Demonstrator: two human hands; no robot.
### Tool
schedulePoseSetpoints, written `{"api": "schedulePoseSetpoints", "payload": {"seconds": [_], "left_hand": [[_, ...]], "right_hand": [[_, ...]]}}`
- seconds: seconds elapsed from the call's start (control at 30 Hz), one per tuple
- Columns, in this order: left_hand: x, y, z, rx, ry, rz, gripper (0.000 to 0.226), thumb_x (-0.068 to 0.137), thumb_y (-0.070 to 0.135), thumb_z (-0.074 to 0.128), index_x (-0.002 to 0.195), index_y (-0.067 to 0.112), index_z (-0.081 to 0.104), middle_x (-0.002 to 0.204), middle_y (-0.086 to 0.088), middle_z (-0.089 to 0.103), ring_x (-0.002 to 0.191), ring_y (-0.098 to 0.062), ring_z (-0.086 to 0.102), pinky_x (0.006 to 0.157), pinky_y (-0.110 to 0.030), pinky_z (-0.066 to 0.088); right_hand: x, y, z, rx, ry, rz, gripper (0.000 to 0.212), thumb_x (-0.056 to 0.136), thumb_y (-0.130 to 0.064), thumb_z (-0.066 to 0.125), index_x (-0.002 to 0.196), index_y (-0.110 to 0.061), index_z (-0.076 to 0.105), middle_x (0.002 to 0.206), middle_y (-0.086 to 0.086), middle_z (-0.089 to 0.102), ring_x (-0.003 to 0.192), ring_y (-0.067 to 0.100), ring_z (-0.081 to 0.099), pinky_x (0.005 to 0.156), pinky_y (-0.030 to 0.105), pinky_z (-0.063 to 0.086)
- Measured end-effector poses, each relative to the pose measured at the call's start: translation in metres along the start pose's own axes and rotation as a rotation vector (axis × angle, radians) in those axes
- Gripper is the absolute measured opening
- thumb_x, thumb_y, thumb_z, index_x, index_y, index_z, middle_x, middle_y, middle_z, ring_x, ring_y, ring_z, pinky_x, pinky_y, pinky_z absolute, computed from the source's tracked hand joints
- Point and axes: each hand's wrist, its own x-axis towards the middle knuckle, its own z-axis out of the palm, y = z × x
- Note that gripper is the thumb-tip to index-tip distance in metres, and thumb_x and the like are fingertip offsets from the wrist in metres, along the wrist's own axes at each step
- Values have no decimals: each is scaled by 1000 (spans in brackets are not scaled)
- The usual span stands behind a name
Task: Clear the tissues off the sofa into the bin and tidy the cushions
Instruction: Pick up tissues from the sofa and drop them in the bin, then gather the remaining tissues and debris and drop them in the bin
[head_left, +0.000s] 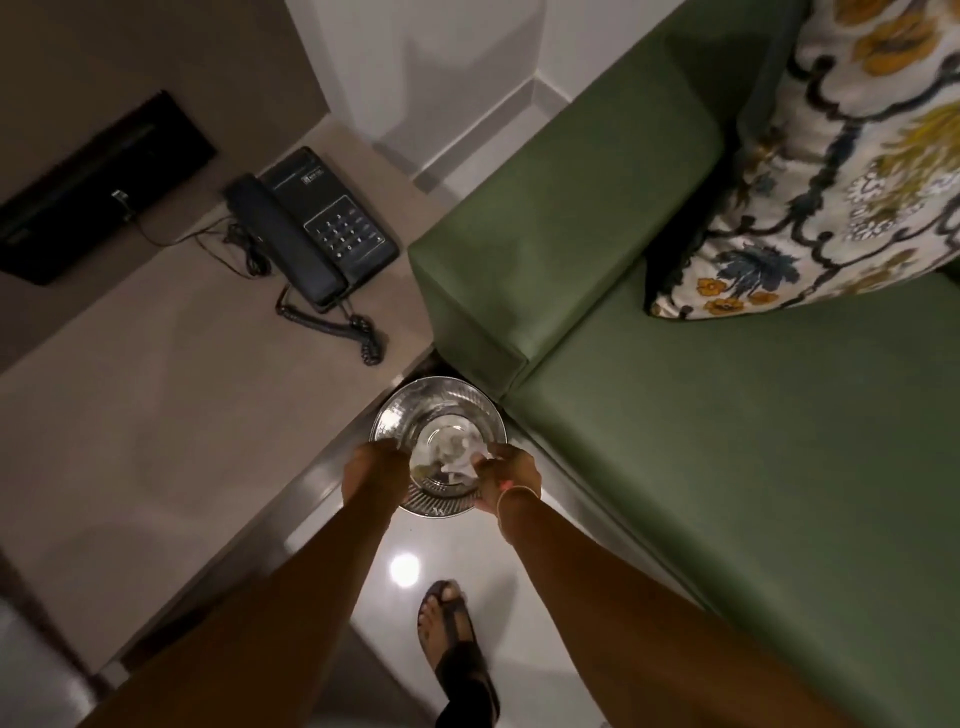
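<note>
Clearly the drop-into-bin step was in hand. Both hands were held over the steel bin (438, 448), which stood on the floor in the gap between the sofa (727, 441) arm and the side table (156, 415). The right hand (506, 478) was pinched on a white tissue (475, 461) just above the bin mouth. The left hand (374, 473) was at the bin's near-left rim; whether its fingers were curled or spread could not be told, nor whether anything was held. Pale crumpled paper was seen at the bottom of the bin, so some tissues were judged already in.

For a clean drop, the tissue would best be released low and over the centre, not the rim, since light paper drifts. The left hand could be used to steady the rim.

No tissues were seen on the visible seat. One patterned cushion (831, 166) was leaning in the sofa corner, tilted; tidying was judged still to do. A phone (317, 228) was sitting on the table, well apart.
</note>
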Motion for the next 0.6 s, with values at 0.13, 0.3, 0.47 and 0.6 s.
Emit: {"api": "schedulePoseSetpoints", "payload": {"seconds": [0.13,0.3,0.47,0.6], "left_hand": [[-39,18,-12,269,-25,174,17,81,26,60,71,29,72,91,-10,74,80,-29,68,71,-33,54],[-110,67,-9,580,-114,453,22,88,25,52,95,26,73,105,-6,73,92,-29,65,75,-34,50],[-193,128,43,630,-154,651,25,86,20,54,104,20,71,104,-12,74,103,-36,65,90,-40,50],[-257,170,115,657,-207,718,33,86,18,57,117,21,68,118,-11,71,113,-32,63,97,-36,49]], "right_hand": [[-32,-11,-41,-67,-139,-70,37,88,-10,63,124,-11,60,128,20,62,105,33,64,99,46,51],[-79,-21,-124,-143,-95,-145,33,87,-15,62,120,-10,64,124,24,64,118,44,57,104,55,45],[-109,-13,-241,-276,53,-260,36,87,-19,61,123,-22,64,123,8,67,116,28,61,101,33,47],[-122,4,-352,-332,193,-263,37,82,-23,63,119,-26,67,119,5,71,110,28,64,93,31,49]]}}
